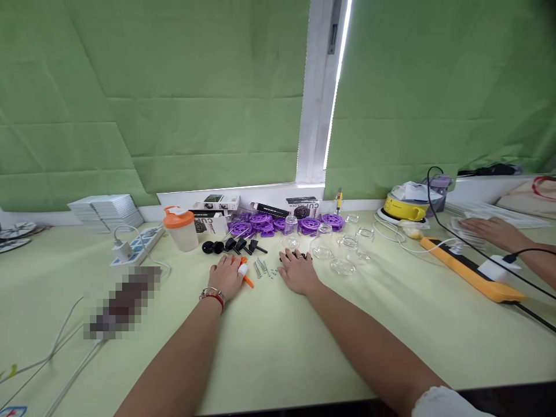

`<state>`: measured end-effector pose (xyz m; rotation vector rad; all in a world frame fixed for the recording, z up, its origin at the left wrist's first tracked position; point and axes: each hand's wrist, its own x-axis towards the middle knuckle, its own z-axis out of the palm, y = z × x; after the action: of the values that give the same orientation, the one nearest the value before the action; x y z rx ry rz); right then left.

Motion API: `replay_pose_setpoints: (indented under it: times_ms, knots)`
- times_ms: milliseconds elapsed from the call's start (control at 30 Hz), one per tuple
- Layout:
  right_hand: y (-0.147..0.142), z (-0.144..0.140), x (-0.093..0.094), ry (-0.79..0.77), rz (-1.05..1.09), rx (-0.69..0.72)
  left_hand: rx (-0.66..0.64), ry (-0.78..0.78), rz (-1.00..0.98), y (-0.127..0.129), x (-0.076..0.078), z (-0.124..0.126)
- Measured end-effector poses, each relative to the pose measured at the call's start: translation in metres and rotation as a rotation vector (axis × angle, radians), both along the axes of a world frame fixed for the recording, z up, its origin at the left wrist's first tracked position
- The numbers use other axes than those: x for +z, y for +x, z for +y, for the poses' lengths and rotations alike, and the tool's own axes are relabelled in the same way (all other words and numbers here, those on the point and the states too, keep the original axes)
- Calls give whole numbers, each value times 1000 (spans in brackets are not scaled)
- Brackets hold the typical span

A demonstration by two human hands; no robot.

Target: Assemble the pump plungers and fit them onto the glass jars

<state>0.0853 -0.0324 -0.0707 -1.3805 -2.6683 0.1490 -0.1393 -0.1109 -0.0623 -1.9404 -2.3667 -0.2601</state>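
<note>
My left hand (pixel 226 277) lies palm down on the table with its fingers forward. Under and beside it are orange parts (pixel 248 282) with a white piece (pixel 242 269), partly covered by the hand. My right hand (pixel 299 271) also rests flat, fingers a little apart, over small black pieces (pixel 303 255) that it mostly hides. Between the hands lie several metal screws (pixel 262 267) and tiny nuts or similar bits (pixel 273 273). Beyond the left hand are black parts with stems (pixel 230 246). Purple wheel-shaped parts (pixel 260 221) are heaped behind. Clear cups (pixel 344 255) stand right of my right hand.
A shaker bottle with an orange lid (pixel 182 231), a white power strip (pixel 139 246) and a white stack (pixel 106 211) are at left. Cup holder boxes (pixel 212 225) line the back. At right are a yellow pot (pixel 403 209), an orange power strip (pixel 469 269) and another person's hand (pixel 495 231).
</note>
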Motion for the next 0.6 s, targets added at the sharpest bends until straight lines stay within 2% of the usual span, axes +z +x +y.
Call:
replay_pose_setpoints:
  times_ms: [400, 600]
  knots:
    - [-1, -7, 7, -17, -42, -25, 15, 51, -40, -3, -4, 1]
    - [-1, -17, 12, 162, 26, -55, 86, 173, -73, -3, 4, -7]
